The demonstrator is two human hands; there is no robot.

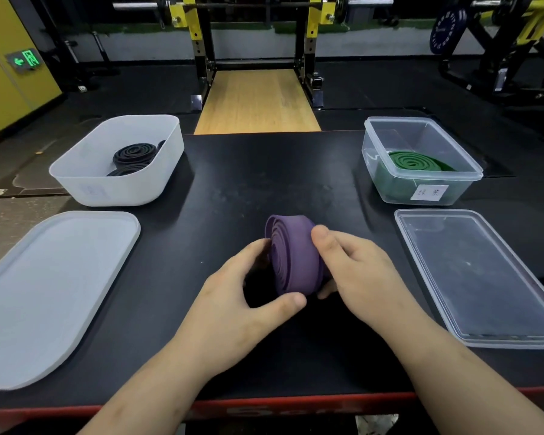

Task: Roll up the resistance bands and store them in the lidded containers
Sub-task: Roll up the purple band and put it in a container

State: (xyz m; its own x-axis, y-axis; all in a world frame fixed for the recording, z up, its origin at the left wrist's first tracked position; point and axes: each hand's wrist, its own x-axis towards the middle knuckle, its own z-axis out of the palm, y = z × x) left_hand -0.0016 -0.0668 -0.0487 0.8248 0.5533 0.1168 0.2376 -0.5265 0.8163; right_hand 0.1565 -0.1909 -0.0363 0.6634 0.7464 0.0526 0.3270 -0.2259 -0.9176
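Purple resistance band, wound into a coil, stands on edge low over the middle of the black table, the left hand curled round its spiral face and the right hand gripping the outer wrap, probably so the loose end cannot spring open. White tub and clear tub stand open at the far corners (black coils in one, a green coil in the other), ready to take the roll.
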